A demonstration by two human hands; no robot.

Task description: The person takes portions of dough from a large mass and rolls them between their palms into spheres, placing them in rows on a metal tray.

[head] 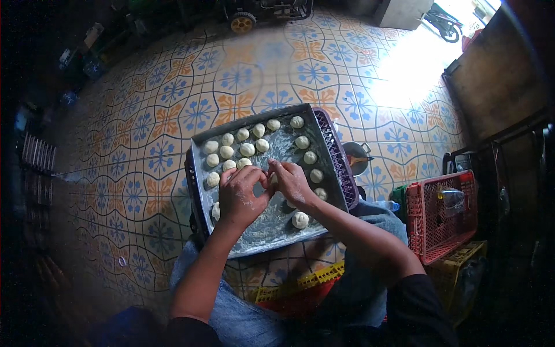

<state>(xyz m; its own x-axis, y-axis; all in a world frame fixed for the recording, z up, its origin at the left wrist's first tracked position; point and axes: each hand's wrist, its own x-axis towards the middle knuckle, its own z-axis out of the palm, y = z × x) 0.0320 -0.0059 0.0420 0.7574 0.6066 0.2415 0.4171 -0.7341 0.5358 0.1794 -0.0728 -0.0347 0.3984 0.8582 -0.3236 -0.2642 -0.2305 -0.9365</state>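
A floured metal tray rests on a purple plastic crate before me. Round dough balls sit in loose rows at its left and upper side, among them one dough ball; others, such as a dough ball, line the right side. My left hand and my right hand meet over the tray's middle, fingers bent and flour on the skin. A pale bit of dough seems to show between the fingertips, but the fingers mostly hide it. Behind my right wrist another dough ball is partly covered.
Right of the crate stands a metal pot with a brush-like tool in it. A red plastic crate leans farther right, above a yellow crate. A wheeled machine stands across the tiled floor.
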